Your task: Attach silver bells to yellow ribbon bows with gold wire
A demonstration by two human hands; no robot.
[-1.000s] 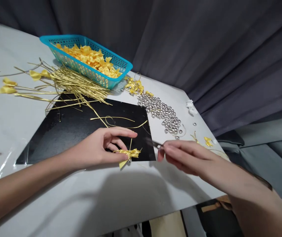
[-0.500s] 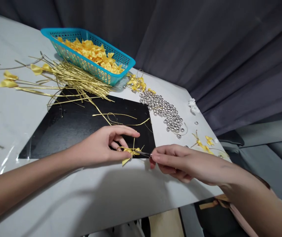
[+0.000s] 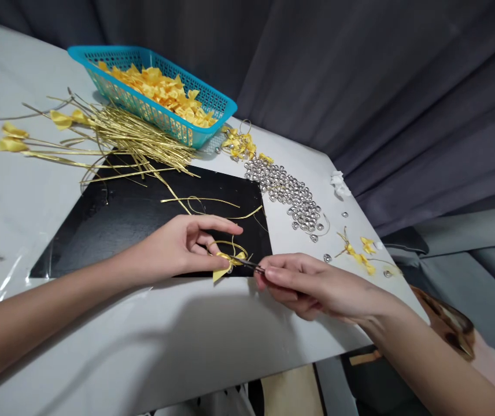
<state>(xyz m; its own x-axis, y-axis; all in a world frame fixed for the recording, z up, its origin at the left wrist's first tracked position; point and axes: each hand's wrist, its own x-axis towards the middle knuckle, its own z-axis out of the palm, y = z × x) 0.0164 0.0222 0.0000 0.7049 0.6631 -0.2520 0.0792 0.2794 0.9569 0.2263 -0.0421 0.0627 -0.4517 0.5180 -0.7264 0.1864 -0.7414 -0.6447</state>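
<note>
My left hand (image 3: 187, 245) pinches a small yellow ribbon piece (image 3: 221, 271) with a loop of gold wire, its index finger stretched out above. Thin dark tweezers (image 3: 250, 264) are gripped in my right hand (image 3: 299, 283), and their tips touch the ribbon piece. Both hands are over the front edge of a black board (image 3: 130, 231). Beyond the hands, gold wires (image 3: 199, 200) lie on the board, and a heap of silver beads (image 3: 291, 190) rests to its right.
A teal basket (image 3: 230, 110) of yellow ribbon pieces stands at the back, with a bundle of gold stems (image 3: 139, 138) before it. More yellow pieces (image 3: 355, 257) and a white scrap (image 3: 339, 184) lie at the right of the white table (image 3: 213, 335). A dark curtain hangs behind.
My right hand and the tweezers have shifted slightly left and up. The gold wire at the ribbon piece now shows as a wider loop. My left hand has moved very little.
</note>
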